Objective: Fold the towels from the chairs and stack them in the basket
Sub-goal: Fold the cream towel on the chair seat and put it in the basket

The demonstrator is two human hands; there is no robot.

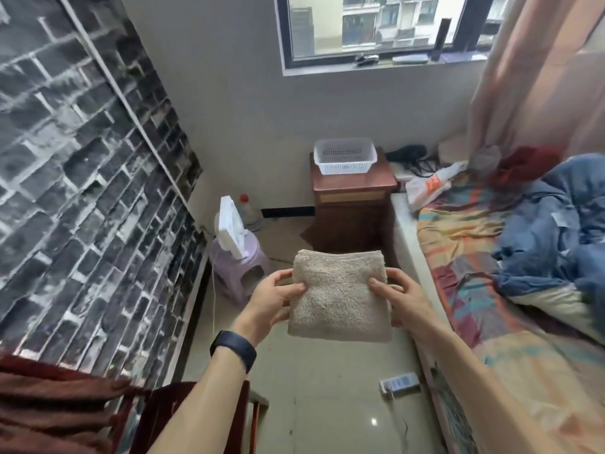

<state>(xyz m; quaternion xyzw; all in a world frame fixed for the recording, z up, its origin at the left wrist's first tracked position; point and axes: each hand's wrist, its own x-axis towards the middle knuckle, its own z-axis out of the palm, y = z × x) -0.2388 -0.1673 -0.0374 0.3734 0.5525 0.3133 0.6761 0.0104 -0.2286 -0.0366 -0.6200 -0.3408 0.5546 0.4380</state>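
Note:
A folded beige towel (339,294) hangs in the air in front of me, held flat between both hands. My left hand (273,298) grips its left edge with the thumb on top. My right hand (401,294) grips the right edge the same way. A white plastic basket (343,157) stands on a brown bedside cabinet (352,188) ahead, beyond the towel, and looks empty. A reddish-brown towel (49,404) lies draped over a dark red chair (183,417) at the lower left.
A bed (491,257) with a colourful sheet and a blue quilt runs along the right. A purple stool (240,267) carrying a white fan stands by the brick-pattern wall on the left. A power strip (399,381) lies on the tiled floor.

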